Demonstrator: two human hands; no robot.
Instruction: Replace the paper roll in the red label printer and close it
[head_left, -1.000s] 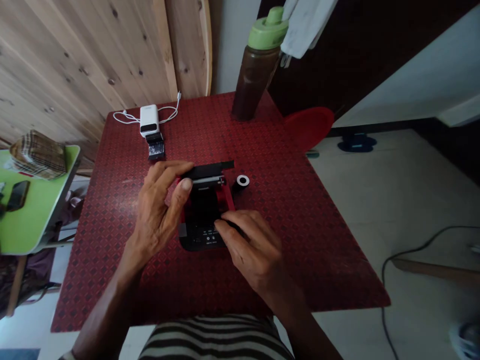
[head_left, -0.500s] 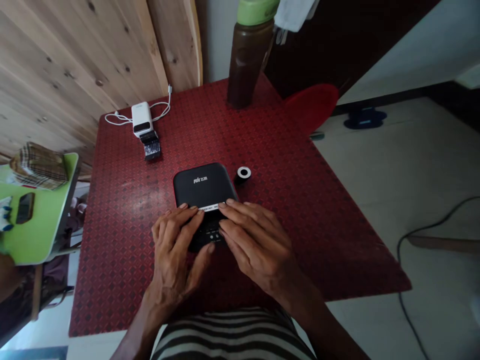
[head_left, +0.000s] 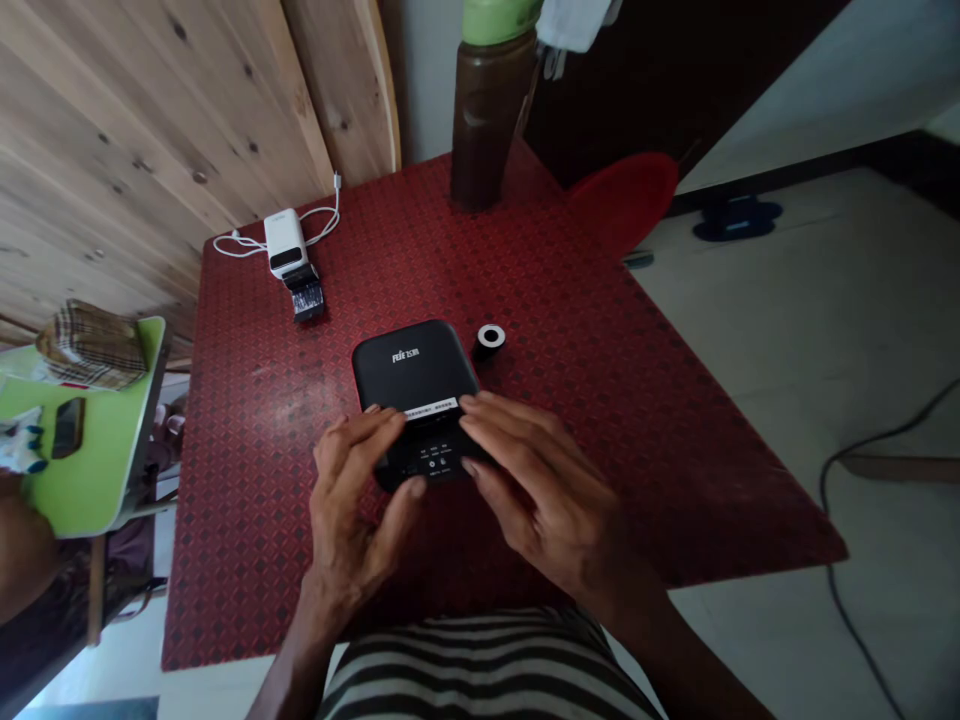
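Note:
A black compact printer (head_left: 415,375) lies on the red patterned table (head_left: 255,470), its lid shut, with a white label strip across the lid's near edge. My left hand (head_left: 352,490) touches the near left side, fingertips at the strip. My right hand (head_left: 544,480) lies across the near right side, fingers on the lid edge and beside the button panel. Neither hand visibly grips it. A black roll with a white core (head_left: 490,341) stands just beyond the printer's right corner.
A white power bank (head_left: 286,243) with a white cable and a small black object (head_left: 306,297) lie at the table's far left. A brown bottle (head_left: 486,120) stands at the far edge. A green table (head_left: 97,470) is at left, and a red stool (head_left: 626,200) beyond the right edge.
The printer's lid, raised a second ago with its red interior showing, is now shut. Over the last half second, my hands have spread slightly apart, and the view has shifted a little.

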